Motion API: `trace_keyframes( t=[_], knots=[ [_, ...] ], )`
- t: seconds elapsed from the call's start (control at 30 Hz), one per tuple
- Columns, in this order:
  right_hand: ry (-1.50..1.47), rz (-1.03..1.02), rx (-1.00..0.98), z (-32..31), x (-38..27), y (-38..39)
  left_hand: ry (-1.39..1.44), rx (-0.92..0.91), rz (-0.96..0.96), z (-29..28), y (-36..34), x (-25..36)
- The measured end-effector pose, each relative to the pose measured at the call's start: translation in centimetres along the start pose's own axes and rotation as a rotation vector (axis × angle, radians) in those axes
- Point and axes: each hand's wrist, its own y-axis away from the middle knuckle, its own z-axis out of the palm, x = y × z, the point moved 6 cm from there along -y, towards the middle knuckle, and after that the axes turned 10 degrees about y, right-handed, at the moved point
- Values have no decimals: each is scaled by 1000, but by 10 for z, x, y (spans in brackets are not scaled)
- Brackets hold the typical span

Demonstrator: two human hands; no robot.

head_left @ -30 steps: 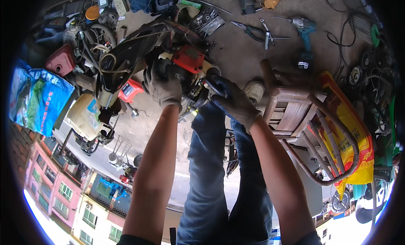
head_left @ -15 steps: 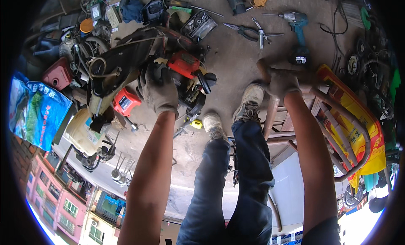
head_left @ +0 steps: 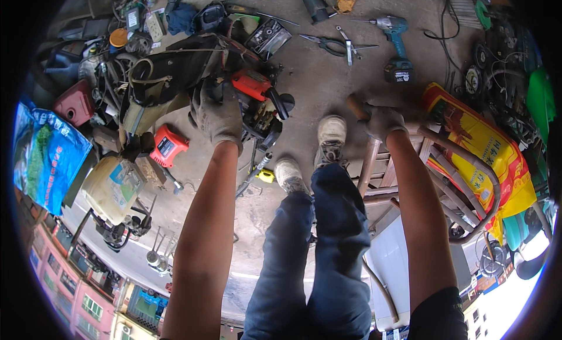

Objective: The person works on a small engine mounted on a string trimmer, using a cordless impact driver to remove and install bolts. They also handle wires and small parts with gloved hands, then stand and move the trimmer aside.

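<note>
Left hand (head_left: pixel 218 113), gloved, clenched on the red-and-black power tool (head_left: pixel 257 103) on the concrete floor (head_left: pixel 316 76); small red case (head_left: pixel 168 144) just left of that grip. Right hand (head_left: pixel 381 121), gloved, grasping the wooden chair (head_left: pixel 410 170) by its top rail, yellow sack (head_left: pixel 486 147) just right.

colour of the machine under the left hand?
Red and black machine, under the gloved left hand; seen in the head view.

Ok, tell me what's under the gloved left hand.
The left hand rests on a red and black power tool lying on the concrete floor among other tools. The glove covers the part it grips, so the fingers' hold cannot be seen.
</note>
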Motion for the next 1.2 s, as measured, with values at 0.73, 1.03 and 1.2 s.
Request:
trace_keyframes(
  t=[0.73,1.03,1.2],
  knots=[
    [-1682,-666,-581,24,-224,-117,199,-318,671,-31,8,-3],
    [-733,-1362,292,-43,-285,-142,315,-10,323,-55,24,-58],
    [-1097,-1145,-452,-55,-368,-161,243,200,188,-79,13,-91]
  ],
)
